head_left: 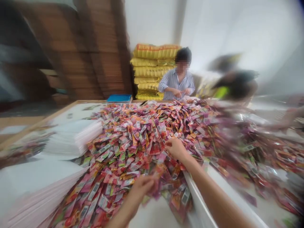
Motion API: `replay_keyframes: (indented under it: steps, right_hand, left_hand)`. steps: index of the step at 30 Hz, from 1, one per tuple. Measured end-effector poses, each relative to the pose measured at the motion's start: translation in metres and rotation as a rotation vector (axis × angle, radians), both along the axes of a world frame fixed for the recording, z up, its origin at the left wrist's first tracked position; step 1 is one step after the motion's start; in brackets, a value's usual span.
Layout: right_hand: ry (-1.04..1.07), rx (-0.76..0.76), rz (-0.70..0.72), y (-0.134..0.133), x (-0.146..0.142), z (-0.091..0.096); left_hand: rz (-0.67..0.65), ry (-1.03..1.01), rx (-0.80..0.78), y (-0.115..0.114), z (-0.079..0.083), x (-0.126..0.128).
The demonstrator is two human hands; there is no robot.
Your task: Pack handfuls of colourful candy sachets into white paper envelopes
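Observation:
A big heap of small colourful sachets point(142, 136) covers the white table point(28, 177). My right hand point(175, 148) reaches into the middle of the heap, fingers curled and closed around sachets at its top. My left hand point(142, 186) is lower, near the front of the heap, fingers closed on a bunch of sachets point(158, 182) that is smeared by motion.
Stacks of white sheets point(73, 137) lie on the left of the table. A person in a striped shirt point(177, 83) works at the far side, another blurred person point(234, 85) to the right. Yellow sacks point(149, 71) and brown cardboard stacks point(104, 50) stand behind.

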State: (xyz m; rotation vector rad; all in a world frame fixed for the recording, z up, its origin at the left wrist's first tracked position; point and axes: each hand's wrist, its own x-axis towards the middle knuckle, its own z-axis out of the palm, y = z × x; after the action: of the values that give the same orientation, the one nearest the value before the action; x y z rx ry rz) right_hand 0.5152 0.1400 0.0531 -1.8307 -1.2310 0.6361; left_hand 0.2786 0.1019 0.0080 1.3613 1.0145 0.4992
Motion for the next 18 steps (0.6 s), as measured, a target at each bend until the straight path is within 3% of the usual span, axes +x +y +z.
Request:
replay_keyframes:
  steps: [2,4,6,9,13,18]
  right_hand:
    - [-0.056,0.024,-0.122,0.01,-0.027,-0.015]
    - [-0.093,0.024,-0.212,0.015,-0.044,-0.027]
    - [-0.122,0.0,-0.261,0.019,-0.057,-0.037]
    - [-0.099,-0.061,-0.321,0.025,-0.072,-0.046]
    - [0.153,-0.076,-0.293,0.032,-0.078,-0.054]
    - [0.49,-0.113,-0.158,0.033,-0.084,-0.061]
  left_hand:
    - [0.073,-0.017,0.154,0.045,0.003,0.021]
    - [0.228,0.013,0.328,0.08,0.005,0.036]
    - [0.338,0.05,0.462,0.101,0.005,0.043]
    - [0.368,0.07,0.553,0.115,-0.002,0.044]
    - [0.359,0.029,0.508,0.125,-0.01,0.034]
    - [0.311,-0.093,0.278,0.13,-0.016,0.018]
